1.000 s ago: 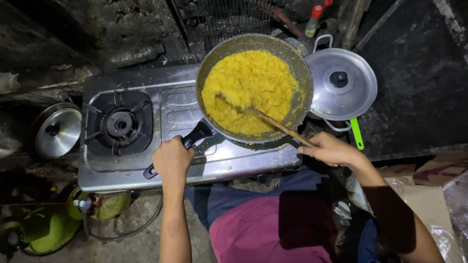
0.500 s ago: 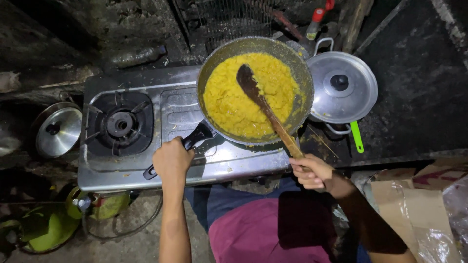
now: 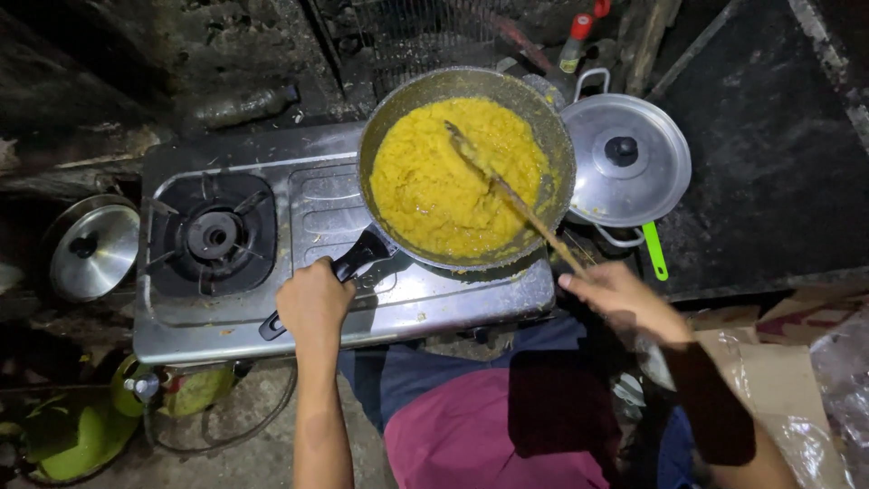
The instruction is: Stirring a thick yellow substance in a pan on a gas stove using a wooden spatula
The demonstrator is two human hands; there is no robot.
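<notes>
Red-capped bottle [image 3: 576,39] at 12 o'clock beyond pan [image 3: 466,167]. Left hand [image 3: 314,303] fingers clenched on pan handle [image 3: 319,285]; right hand [image 3: 620,297] grasping wooden spatula [image 3: 511,196], blade now lower in yellow mash [image 3: 448,177], hand nearer stove [image 3: 308,244].

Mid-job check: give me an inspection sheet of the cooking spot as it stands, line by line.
Surface: two-burner steel gas stove, crumbs on its top; left burner bare.
Job's things: frying pan on the right burner, full of yellow mash; wooden spatula with its blade in the mash.
Clutter: lidded pot beside the pan, green utensil handle, loose lid left of the stove, plastic bottle behind.
Hands: left hand grips the pan's black handle; right hand holds the spatula's end.
Cables: hose below the stove.
Surroundings: green gas cylinder, sooty dark wall, cardboard.
</notes>
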